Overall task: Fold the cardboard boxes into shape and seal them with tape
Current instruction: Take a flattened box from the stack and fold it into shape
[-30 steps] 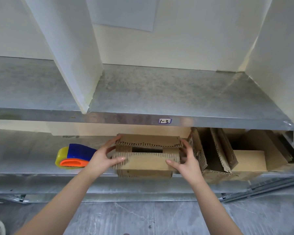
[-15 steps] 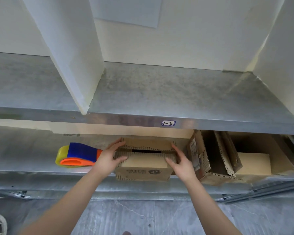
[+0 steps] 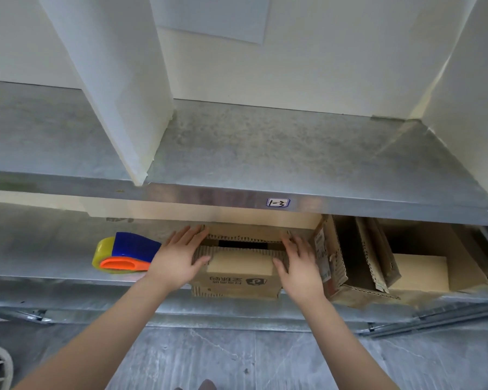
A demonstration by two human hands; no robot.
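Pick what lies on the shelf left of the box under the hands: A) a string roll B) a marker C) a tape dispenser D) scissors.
C: a blue, orange and yellow tape dispenser lies on the shelf beside the left hand, left of the box.

Soft even light (perhaps overhead), bowed edges

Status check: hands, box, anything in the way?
Flat on the box flaps: left hand, right hand. Gap between flaps, untaped. Tape dispenser idle beside left hand; opened box close on right.
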